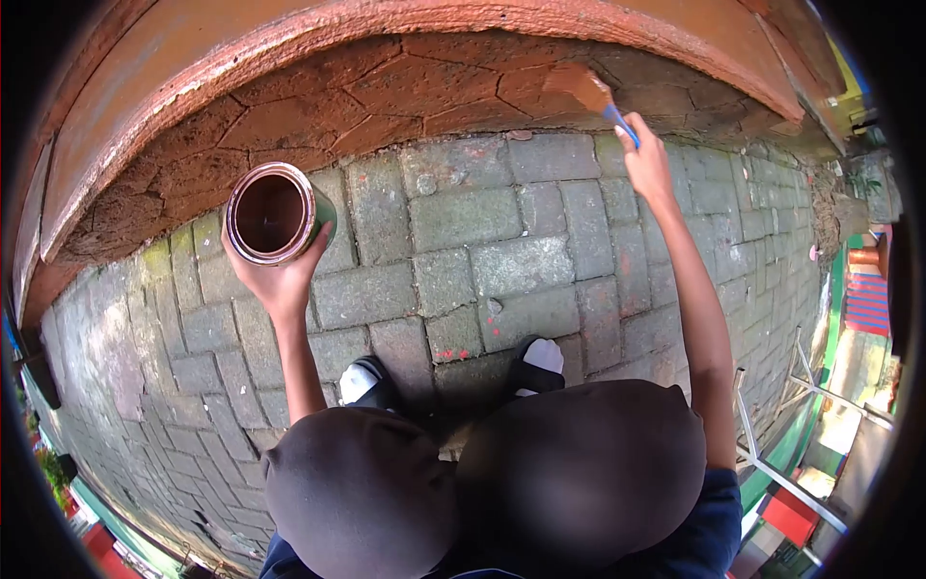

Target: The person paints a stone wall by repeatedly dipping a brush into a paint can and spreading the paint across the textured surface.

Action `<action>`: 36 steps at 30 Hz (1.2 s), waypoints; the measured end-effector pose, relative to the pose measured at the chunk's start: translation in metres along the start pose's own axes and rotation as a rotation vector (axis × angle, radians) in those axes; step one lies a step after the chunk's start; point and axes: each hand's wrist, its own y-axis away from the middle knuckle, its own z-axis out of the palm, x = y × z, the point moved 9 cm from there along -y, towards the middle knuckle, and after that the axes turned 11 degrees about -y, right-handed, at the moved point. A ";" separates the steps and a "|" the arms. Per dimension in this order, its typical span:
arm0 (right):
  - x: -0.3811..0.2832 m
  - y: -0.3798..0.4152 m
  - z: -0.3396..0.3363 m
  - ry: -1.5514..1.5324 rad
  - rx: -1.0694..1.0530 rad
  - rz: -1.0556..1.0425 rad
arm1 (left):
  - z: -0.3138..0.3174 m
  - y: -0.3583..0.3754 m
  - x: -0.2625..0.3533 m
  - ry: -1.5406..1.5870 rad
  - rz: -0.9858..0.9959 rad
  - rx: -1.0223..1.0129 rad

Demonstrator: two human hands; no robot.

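My left hand [282, 282] is wrapped round an open paint can [313, 207], holding it upright over the paving. Dark reddish-brown paint shows inside, and its rim is smeared with the same colour. In my right hand [648, 166] is a paintbrush [617, 118] with a blue handle. Its paint-covered bristles lie against the stone-patterned wall base [429, 92]. Reddish-brown paint covers the left and middle of this base, while the part right of the brush looks grey.
Above the base runs an orange ledge [463, 19] with a rough edge. Grey paving bricks [521, 265] cover the ground, with small red paint spots. My sandalled feet [543, 359] stand below my knees. Metal bars [772, 468] and a red block [788, 519] lie at the right.
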 end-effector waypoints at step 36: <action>0.187 -0.008 -0.145 0.102 0.451 0.392 | 0.033 -0.018 0.092 0.069 0.111 -0.143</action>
